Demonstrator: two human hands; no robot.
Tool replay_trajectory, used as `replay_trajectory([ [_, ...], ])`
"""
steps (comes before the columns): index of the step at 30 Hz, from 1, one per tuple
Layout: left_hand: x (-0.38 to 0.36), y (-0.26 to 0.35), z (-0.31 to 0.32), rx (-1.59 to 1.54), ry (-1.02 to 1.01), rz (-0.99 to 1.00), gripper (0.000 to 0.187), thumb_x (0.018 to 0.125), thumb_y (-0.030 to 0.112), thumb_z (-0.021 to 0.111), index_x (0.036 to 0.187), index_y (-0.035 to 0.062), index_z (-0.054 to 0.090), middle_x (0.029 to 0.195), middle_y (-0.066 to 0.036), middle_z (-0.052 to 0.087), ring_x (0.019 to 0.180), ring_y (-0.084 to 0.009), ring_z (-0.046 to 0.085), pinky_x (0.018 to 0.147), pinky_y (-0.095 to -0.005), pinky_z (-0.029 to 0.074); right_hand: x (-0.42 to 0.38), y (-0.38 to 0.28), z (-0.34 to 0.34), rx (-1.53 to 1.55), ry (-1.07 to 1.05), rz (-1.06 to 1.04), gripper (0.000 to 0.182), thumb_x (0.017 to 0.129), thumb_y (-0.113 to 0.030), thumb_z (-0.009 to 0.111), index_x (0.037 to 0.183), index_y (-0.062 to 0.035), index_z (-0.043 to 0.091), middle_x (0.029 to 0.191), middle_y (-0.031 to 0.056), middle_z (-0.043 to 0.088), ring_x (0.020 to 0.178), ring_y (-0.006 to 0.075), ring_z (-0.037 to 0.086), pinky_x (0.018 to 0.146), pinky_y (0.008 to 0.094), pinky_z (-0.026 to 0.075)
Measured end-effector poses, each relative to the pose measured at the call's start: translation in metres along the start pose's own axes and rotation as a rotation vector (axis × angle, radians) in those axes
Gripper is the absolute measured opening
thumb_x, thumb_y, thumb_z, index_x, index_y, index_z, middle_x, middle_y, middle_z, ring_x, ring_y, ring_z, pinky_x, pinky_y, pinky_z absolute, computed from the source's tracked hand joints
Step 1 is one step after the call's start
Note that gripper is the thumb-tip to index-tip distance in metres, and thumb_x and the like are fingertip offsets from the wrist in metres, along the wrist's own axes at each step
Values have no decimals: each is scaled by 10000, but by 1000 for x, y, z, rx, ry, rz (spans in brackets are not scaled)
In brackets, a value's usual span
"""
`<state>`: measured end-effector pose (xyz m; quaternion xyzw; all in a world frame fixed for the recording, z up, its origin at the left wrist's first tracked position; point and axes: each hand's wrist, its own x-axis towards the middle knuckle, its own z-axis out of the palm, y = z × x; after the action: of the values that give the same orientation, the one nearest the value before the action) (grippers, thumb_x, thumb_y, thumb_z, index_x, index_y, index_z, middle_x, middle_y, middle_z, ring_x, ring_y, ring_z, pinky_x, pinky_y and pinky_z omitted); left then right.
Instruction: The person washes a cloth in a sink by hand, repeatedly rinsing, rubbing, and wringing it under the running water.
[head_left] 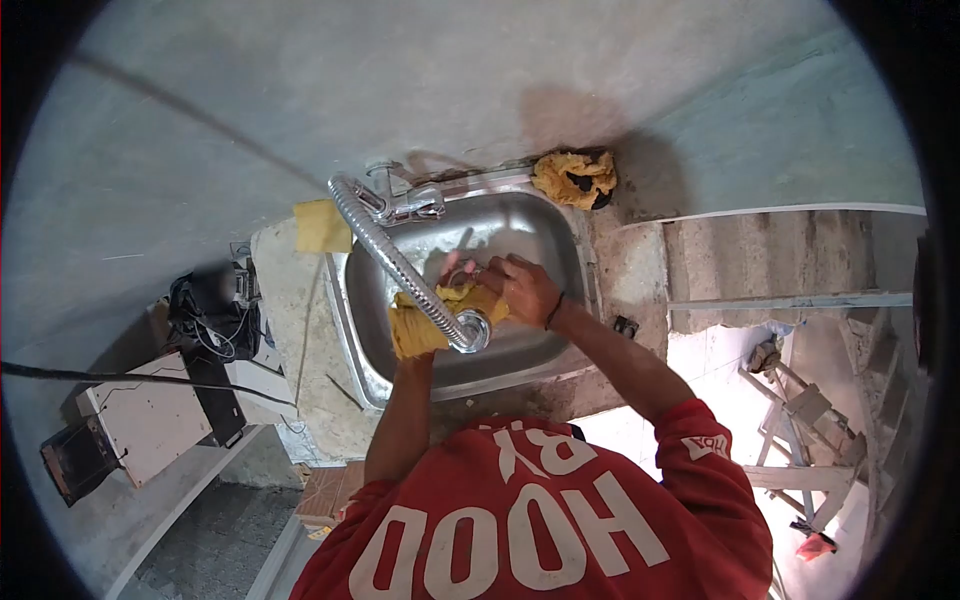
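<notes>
Here, in the head view, yellow cloth hangs over the steel sink, hiding most of the left hand; its grip cannot be told. The right hand bends its fingers at the cloth, any pinch unclear. Concrete counter, grey wall.

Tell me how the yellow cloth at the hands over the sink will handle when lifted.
The yellow cloth is probably floppy, as it creases near the right hand. It looks thin, so likely light. It may get heavier if wet, since it sits below the spout; wetness isn't clear.
</notes>
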<state>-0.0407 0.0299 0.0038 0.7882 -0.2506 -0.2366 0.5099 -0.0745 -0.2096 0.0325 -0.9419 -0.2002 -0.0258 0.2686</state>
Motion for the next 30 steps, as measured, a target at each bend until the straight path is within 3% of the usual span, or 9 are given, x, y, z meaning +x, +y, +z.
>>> replay_trajectory([
  [7, 11, 4, -17, -166, -243, 193, 941, 919, 432, 768, 1634, 52, 290, 1560, -180, 496, 1350, -280, 596, 1132, -405, 504, 11, 17, -59, -297, 66, -355, 477, 885, -280, 648, 1355, -209, 673, 1026, 1, 579, 933, 243, 596, 808, 374, 574],
  [10, 22, 4, -36, -35, -381, 200, 925, 899, 399, 786, 1617, 57, 313, 1488, -188, 547, 1317, -310, 616, 1097, -433, 520, 7, 19, -50, -318, -153, -242, 437, 908, -240, 651, 1343, -214, 668, 1051, 23, 648, 1012, 270, 652, 832, 415, 589],
  [15, 71, 18, -21, 197, -590, 186, 903, 865, 345, 816, 1588, 66, 352, 1367, -201, 633, 1263, -361, 649, 1038, -479, 546, 2, 14, -12, -184, -901, 350, 590, 730, -267, 819, 1276, -125, 646, 1181, 173, 741, 1094, 335, 738, 914, 459, 601],
  [20, 66, 34, -26, 383, -738, 160, 888, 838, 301, 839, 1565, 73, 382, 1271, -212, 701, 1219, -401, 676, 991, -516, 567, -14, 28, 5, -44, -854, 489, 571, 625, -284, 873, 1136, -80, 719, 997, 174, 781, 912, 337, 776, 823, 433, 637],
  [22, 65, 60, -27, 777, -596, 280, 430, 950, 207, 698, 1329, 40, 583, 1037, -204, 707, 989, -405, 716, 758, -530, 580, -22, 26, 4, 0, -860, 531, 502, 628, -271, 879, 1072, -75, 748, 922, 164, 791, 867, 336, 782, 783, 436, 644],
  [23, 70, 61, -19, 776, -596, 275, 430, 950, 207, 698, 1329, 40, 583, 1037, -204, 707, 989, -405, 716, 758, -530, 580, -30, 27, 4, 246, -823, 669, 451, 632, -251, 889, 1028, -74, 764, 864, 150, 786, 808, 318, 778, 729, 422, 641],
  [26, 78, 58, -11, 872, -788, -54, 472, 883, 190, 707, 1341, 109, 633, 1043, -165, 718, 934, -382, 711, 796, -485, 573, -53, 20, 10, 678, -822, 738, 404, 735, -251, 860, 1053, -29, 745, 933, 142, 776, 872, 257, 757, 759, 392, 621],
  [28, 70, 58, -31, 675, -610, 374, 521, 848, 227, 727, 1364, 193, 672, 1045, -146, 715, 982, -357, 709, 867, -463, 571, -77, 2, 21, 856, -861, 679, 420, 835, -271, 822, 1122, 14, 710, 1059, 150, 769, 994, 214, 740, 844, 377, 605],
  [30, 71, 39, -33, 627, -574, 475, 574, 824, 241, 740, 1392, 206, 665, 1057, -151, 709, 1001, -357, 707, 872, -458, 577, -106, -32, 44, 1247, -388, 635, 288, 911, -244, 738, 1057, 4, 729, 1032, 112, 763, 898, 180, 732, 767, 331, 589],
])
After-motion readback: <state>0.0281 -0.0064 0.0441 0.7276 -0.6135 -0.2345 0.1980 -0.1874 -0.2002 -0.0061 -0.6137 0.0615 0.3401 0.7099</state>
